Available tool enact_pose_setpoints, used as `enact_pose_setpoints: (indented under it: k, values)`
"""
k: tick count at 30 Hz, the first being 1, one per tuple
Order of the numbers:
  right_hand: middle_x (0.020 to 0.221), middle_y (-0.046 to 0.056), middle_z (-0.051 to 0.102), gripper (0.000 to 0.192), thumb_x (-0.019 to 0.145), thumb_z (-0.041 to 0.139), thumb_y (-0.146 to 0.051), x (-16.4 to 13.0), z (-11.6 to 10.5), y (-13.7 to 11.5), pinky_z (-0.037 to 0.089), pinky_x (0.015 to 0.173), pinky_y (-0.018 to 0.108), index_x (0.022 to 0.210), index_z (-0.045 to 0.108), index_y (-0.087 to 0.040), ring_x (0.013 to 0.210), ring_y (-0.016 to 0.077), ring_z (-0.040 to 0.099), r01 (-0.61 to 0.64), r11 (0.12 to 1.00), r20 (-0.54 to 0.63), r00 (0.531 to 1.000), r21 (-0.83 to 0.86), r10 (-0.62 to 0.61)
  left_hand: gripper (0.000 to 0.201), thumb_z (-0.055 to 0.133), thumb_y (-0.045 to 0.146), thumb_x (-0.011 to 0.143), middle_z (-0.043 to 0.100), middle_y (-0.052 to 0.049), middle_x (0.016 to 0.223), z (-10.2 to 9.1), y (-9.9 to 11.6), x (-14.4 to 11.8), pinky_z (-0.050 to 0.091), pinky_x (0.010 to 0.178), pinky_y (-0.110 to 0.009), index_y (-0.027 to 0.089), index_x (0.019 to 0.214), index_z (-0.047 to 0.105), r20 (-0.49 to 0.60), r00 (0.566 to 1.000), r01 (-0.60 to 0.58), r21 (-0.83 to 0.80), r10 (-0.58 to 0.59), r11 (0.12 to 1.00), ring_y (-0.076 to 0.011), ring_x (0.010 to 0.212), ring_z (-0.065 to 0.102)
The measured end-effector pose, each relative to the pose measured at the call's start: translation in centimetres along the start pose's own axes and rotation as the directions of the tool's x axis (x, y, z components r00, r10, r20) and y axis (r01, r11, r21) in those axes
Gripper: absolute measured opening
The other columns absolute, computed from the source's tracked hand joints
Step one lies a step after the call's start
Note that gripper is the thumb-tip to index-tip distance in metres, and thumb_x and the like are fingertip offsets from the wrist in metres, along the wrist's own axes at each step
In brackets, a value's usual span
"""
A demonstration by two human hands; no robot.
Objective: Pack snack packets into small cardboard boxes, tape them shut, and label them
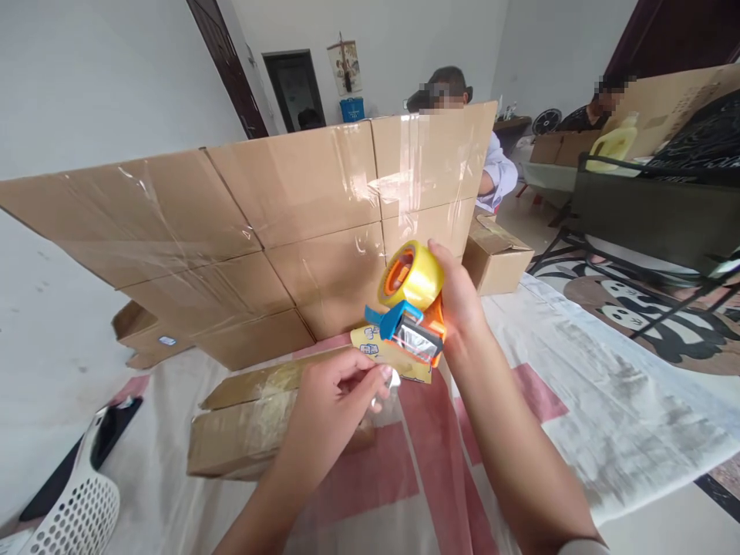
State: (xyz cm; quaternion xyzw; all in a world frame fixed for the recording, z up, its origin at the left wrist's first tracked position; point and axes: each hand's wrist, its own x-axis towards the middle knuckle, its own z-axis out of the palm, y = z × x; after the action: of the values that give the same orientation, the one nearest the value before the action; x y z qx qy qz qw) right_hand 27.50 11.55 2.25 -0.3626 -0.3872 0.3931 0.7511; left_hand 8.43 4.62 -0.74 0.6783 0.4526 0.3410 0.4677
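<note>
My right hand is wrapped around a tape dispenser with an orange body, a blue flap and a roll of yellowish tape on it. Close by on the left, my left hand pinches a small whitish scrap between thumb and fingers; whether it is tape I cannot tell. Below and behind that hand lies a closed, taped cardboard box, partly hidden by the forearm. Beneath the dispenser is a yellow printed sheet.
A tall wall of taped cardboard stands across the table's far side. Right of it sits a small cardboard box. A white perforated chair or basket is at lower left. One person is behind the cardboard, another farther right.
</note>
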Motion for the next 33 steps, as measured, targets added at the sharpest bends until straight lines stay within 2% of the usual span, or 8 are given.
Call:
enact_pose_setpoints:
  k: [3,5,9,14,20,26,30,33]
  values:
    - [0.076,0.004,0.067,0.032,0.09,0.06,-0.054,-0.3,-0.4,-0.6,0.063,0.066,0.038,0.091,0.061,-0.022,0.074,0.0236,0.073,-0.026,0.997,-0.138,0.99,0.071,0.036,0.032,0.065,0.043,0.089,0.071,-0.001,0.069,-0.9,0.6,-0.7,0.052,0.055,-0.022,0.019,0.068,0.065,0.087,0.994,0.067,0.032,-0.07,0.997,-0.0137,0.057,0.067]
    - [0.08,0.004,0.068,0.03,0.09,0.063,-0.052,-0.5,-0.8,-1.1,0.063,0.068,0.038,0.093,0.061,-0.023,0.081,0.0247,0.074,0.071,0.996,-0.189,0.98,0.054,-0.06,0.032,0.065,0.043,0.088,0.071,-0.001,0.066,-1.2,1.3,-1.1,0.05,0.052,-0.021,0.019,0.067,0.065,0.107,0.988,0.111,0.038,-0.115,0.993,-0.0133,0.055,0.066]
    - [0.086,0.006,0.07,0.027,0.093,0.061,-0.052,-0.8,-1.4,-1.7,0.065,0.076,0.04,0.09,0.061,-0.025,0.097,0.0272,0.075,0.229,0.973,-0.155,0.961,-0.005,-0.227,0.027,0.066,0.039,0.086,0.07,0.001,0.065,-1.0,2.8,-1.9,0.048,0.052,-0.02,0.019,0.067,0.064,0.056,0.983,0.173,0.034,-0.175,0.984,-0.0117,0.054,0.064]
    - [0.085,0.005,0.069,0.025,0.092,0.065,-0.049,-1.1,-1.3,-2.1,0.066,0.079,0.04,0.088,0.064,-0.024,0.1,0.0269,0.074,0.252,0.967,-0.17,0.955,0.028,-0.243,0.028,0.064,0.037,0.087,0.069,0.001,0.065,-0.5,3.7,-2.2,0.046,0.051,-0.019,0.019,0.066,0.062,0.031,0.98,0.194,0.037,-0.195,0.98,-0.0106,0.054,0.061]
    - [0.084,0.005,0.068,0.024,0.092,0.065,-0.046,-1.6,-0.8,-2.8,0.065,0.078,0.039,0.087,0.066,-0.022,0.094,0.0256,0.074,0.14,0.981,-0.177,0.978,0.136,-0.115,0.029,0.064,0.04,0.087,0.069,0.0,0.066,-0.4,2.7,-1.9,0.045,0.05,-0.02,0.019,0.066,0.062,0.014,0.985,0.171,0.082,-0.172,0.982,-0.0125,0.055,0.063]
    - [0.082,0.003,0.067,0.028,0.089,0.067,-0.048,-1.9,0.1,-2.9,0.061,0.06,0.033,0.092,0.065,-0.02,0.068,0.0178,0.069,-0.049,0.966,-0.166,0.982,0.253,0.093,0.032,0.064,0.044,0.088,0.072,-0.001,0.067,-0.9,0.8,-1.0,0.049,0.054,-0.022,0.019,0.068,0.065,0.055,0.993,0.095,0.152,-0.105,0.984,-0.013,0.055,0.065]
    - [0.077,0.002,0.067,0.026,0.092,0.062,-0.044,-1.8,0.5,-2.8,0.058,0.054,0.03,0.092,0.064,-0.019,0.063,0.0163,0.068,-0.159,0.947,-0.145,0.968,0.279,0.205,0.031,0.065,0.045,0.088,0.073,-0.001,0.069,-0.8,0.3,-0.6,0.053,0.058,-0.022,0.019,0.07,0.067,0.048,0.994,0.089,0.128,-0.096,0.988,-0.0136,0.058,0.067]
    - [0.076,0.002,0.067,0.024,0.092,0.061,-0.043,-1.9,0.7,-2.9,0.056,0.052,0.029,0.088,0.064,-0.019,0.06,0.0159,0.066,-0.263,0.903,-0.079,0.949,0.34,0.306,0.031,0.065,0.045,0.088,0.073,-0.001,0.069,-0.6,0.1,-0.4,0.055,0.058,-0.022,0.02,0.071,0.068,0.024,0.998,0.052,0.109,-0.055,0.993,-0.014,0.06,0.068]
